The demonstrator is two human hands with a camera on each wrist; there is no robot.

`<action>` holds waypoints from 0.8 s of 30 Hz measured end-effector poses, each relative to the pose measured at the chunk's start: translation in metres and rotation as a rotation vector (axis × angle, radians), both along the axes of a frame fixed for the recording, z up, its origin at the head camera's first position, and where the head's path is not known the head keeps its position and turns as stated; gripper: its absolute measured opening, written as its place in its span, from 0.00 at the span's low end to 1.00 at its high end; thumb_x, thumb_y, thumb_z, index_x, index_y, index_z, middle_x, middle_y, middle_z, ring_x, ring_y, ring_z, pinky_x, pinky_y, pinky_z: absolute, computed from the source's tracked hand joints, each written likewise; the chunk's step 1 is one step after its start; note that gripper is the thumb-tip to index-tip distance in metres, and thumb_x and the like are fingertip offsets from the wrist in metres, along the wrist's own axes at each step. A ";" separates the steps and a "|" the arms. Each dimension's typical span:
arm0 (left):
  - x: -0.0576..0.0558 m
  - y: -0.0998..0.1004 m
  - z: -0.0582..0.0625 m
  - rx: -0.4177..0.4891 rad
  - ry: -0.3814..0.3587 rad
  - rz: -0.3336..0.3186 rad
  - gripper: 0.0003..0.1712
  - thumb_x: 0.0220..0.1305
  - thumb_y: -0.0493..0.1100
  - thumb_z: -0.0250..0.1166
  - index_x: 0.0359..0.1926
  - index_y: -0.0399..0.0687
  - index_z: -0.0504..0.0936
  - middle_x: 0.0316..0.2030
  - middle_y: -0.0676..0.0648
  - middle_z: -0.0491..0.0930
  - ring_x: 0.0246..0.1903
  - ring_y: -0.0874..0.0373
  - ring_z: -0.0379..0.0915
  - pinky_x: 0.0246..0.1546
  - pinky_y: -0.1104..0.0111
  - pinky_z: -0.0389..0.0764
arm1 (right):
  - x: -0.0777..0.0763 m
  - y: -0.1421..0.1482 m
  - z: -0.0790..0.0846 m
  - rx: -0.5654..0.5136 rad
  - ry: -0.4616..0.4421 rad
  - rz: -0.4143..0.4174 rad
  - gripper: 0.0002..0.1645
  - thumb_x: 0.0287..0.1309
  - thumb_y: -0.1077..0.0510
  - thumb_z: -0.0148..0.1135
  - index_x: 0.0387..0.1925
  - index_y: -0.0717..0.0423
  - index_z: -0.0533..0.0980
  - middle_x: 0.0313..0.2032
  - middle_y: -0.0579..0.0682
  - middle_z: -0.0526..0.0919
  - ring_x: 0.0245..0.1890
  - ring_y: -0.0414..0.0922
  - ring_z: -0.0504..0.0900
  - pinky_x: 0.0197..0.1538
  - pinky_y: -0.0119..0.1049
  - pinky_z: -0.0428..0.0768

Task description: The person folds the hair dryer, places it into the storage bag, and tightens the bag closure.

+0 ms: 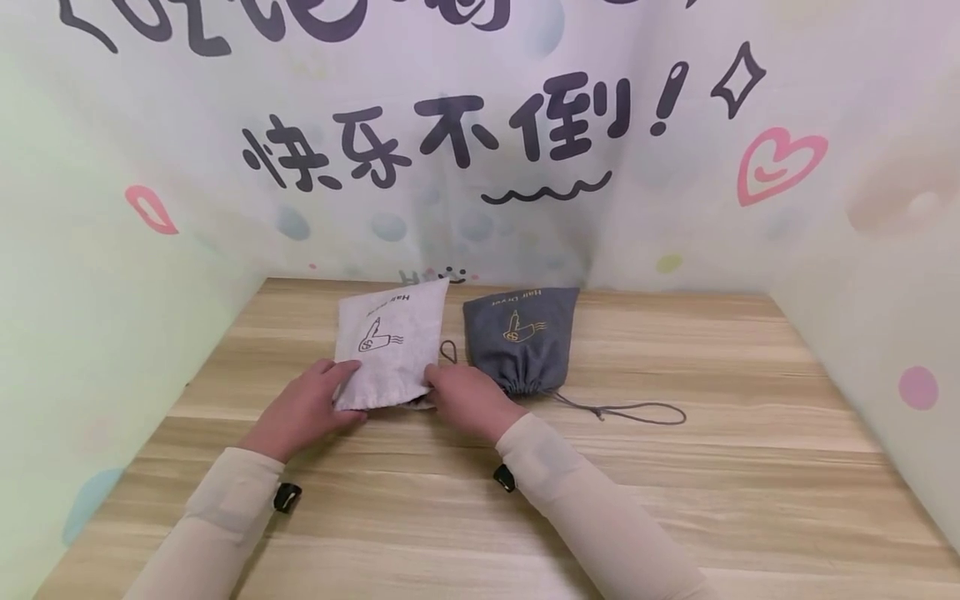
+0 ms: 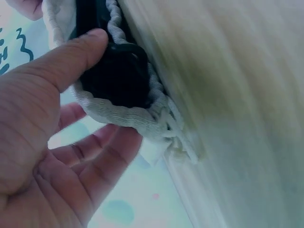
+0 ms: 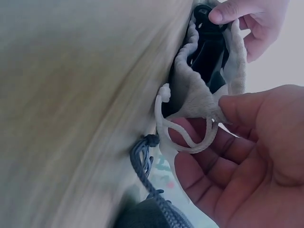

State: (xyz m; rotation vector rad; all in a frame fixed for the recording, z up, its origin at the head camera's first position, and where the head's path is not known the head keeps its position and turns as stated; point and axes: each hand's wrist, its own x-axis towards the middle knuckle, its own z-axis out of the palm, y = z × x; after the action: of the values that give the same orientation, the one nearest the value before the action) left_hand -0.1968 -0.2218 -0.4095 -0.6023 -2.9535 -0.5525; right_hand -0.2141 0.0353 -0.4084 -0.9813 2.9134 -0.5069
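A white drawstring bag (image 1: 401, 329) with a printed hair dryer lies on the table, its mouth open toward me. My left hand (image 1: 303, 412) grips the left side of the mouth, thumb inside the rim and fingers around the outside. The right corner of the mouth is pinched by my right hand (image 1: 471, 400). In the left wrist view a black object (image 2: 116, 76) shows inside the bag, near the left thumb; most of it is hidden by the cloth. A white drawcord loop (image 3: 192, 147) hangs over the fingers of my right hand.
A dark grey drawstring bag (image 1: 521, 337) with a gold hair dryer print lies just right of the white one. Its looped cord (image 1: 637, 412) trails rightward over the wooden table (image 1: 465, 525). A printed white curtain (image 1: 420, 200) rises behind the table.
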 end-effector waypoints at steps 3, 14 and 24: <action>0.001 0.000 0.001 -0.006 -0.009 0.013 0.43 0.50 0.46 0.78 0.65 0.35 0.72 0.52 0.31 0.76 0.48 0.36 0.76 0.51 0.44 0.75 | 0.002 0.002 0.002 -0.038 -0.023 -0.014 0.06 0.69 0.56 0.59 0.34 0.49 0.74 0.29 0.44 0.79 0.29 0.41 0.77 0.35 0.37 0.76; 0.005 -0.005 0.003 -0.043 -0.143 0.000 0.55 0.51 0.45 0.78 0.73 0.31 0.57 0.60 0.24 0.67 0.57 0.30 0.69 0.57 0.42 0.70 | 0.003 0.003 -0.002 -0.064 -0.033 -0.018 0.05 0.70 0.56 0.57 0.36 0.50 0.73 0.29 0.45 0.79 0.28 0.42 0.77 0.33 0.37 0.76; -0.001 -0.008 0.002 -0.003 -0.115 -0.001 0.50 0.54 0.41 0.74 0.72 0.30 0.59 0.54 0.27 0.77 0.52 0.36 0.76 0.54 0.45 0.74 | 0.002 0.003 -0.003 -0.053 -0.024 0.001 0.07 0.71 0.56 0.56 0.34 0.51 0.71 0.25 0.44 0.75 0.25 0.43 0.74 0.32 0.37 0.74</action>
State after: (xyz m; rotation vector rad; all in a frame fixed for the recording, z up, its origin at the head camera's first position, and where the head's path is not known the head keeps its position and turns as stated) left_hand -0.1974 -0.2294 -0.4079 -0.5920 -3.0614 -0.6026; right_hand -0.2123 0.0378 -0.4111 -0.9751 2.8927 -0.5938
